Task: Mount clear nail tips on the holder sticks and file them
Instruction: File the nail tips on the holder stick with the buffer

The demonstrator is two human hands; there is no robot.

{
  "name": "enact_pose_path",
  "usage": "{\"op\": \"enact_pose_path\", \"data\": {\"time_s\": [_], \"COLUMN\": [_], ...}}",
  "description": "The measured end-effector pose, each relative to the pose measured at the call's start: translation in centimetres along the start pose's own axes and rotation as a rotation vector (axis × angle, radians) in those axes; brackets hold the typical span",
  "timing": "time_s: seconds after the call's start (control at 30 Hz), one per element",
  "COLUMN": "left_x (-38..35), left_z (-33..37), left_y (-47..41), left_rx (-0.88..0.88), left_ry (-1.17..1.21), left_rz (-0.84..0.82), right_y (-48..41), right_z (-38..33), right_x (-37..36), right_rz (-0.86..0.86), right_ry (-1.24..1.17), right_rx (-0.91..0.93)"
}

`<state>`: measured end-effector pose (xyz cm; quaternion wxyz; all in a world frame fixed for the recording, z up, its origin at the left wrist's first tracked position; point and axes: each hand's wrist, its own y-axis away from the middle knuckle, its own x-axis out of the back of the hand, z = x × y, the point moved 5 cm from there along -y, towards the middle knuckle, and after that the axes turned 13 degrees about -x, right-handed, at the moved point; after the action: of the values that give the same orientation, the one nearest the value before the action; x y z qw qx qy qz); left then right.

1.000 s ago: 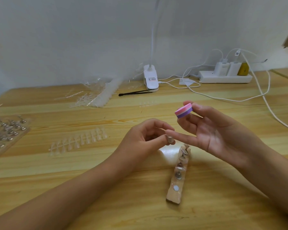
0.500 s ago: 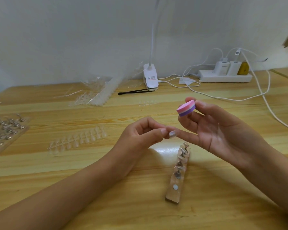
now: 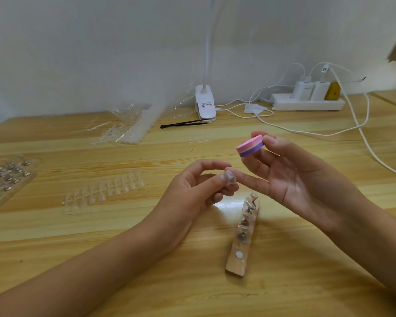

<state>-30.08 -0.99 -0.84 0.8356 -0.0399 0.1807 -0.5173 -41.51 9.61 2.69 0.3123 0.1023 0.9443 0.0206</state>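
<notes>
My left hand (image 3: 197, 186) pinches a clear nail tip on a small holder stick (image 3: 229, 177) between thumb and fingers, just above the table. My right hand (image 3: 290, 177) holds a round pink and purple buffer block (image 3: 249, 147) between thumb and fingertips, and its little finger touches the nail tip. Below the hands lies a wooden holder base (image 3: 242, 236) with several mounted tips standing on it and one free white magnet spot. A strip of clear nail tips (image 3: 105, 191) lies on the table to the left.
A tray of metal holder sticks (image 3: 5, 179) sits at the left edge. Clear packaging with more tips (image 3: 133, 126), black tweezers (image 3: 183, 123), a clip lamp (image 3: 205, 101) and a power strip (image 3: 306, 102) with white cables (image 3: 364, 136) line the back.
Both hands have risen slightly together. The nail tip has turned so its face shows, and my right little finger stays against it.
</notes>
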Motion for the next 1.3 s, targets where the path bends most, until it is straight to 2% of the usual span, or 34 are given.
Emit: {"op": "enact_pose_path", "data": {"time_s": [0.23, 0.4, 0.67, 0.77, 0.87, 1.0, 1.07, 1.2, 1.3], "left_x": [-0.1, 0.1, -0.1, 0.2, 0.4, 0.4, 0.3, 0.3, 0.3], "left_z": [0.0, -0.3, -0.1, 0.0, -0.1, -0.1, 0.0, 0.0, 0.1], "left_y": [0.1, -0.1, -0.1, -0.2, -0.4, -0.3, -0.2, -0.2, -0.1], "left_rx": [-0.001, 0.042, 0.049, 0.078, 0.105, 0.095, 0.082, 0.071, 0.052], "left_ry": [-0.073, -0.007, 0.039, 0.124, 0.179, 0.189, 0.180, 0.144, 0.134], "left_rz": [-0.025, 0.015, -0.036, 0.012, 0.057, 0.059, 0.042, 0.060, 0.079], "right_y": [0.1, 0.1, 0.1, 0.4, 0.9, 0.8, 0.6, 0.9, 0.9], "right_z": [0.0, 0.1, 0.0, -1.0, -1.7, -0.2, 0.2, -0.3, 0.3], "right_x": [0.0, 0.0, 0.4, 0.6, 0.7, 0.0, -0.4, -0.4, -1.1], "right_rz": [0.029, 0.053, 0.048, 0.072, 0.205, 0.244, 0.242, 0.304, 0.245], "right_ry": [-0.002, -0.012, 0.009, 0.137, 0.479, 0.755, 0.793, 0.680, 0.686], "right_rx": [-0.005, -0.011, -0.014, 0.050, 0.127, 0.099, 0.095, 0.172, 0.122]}}
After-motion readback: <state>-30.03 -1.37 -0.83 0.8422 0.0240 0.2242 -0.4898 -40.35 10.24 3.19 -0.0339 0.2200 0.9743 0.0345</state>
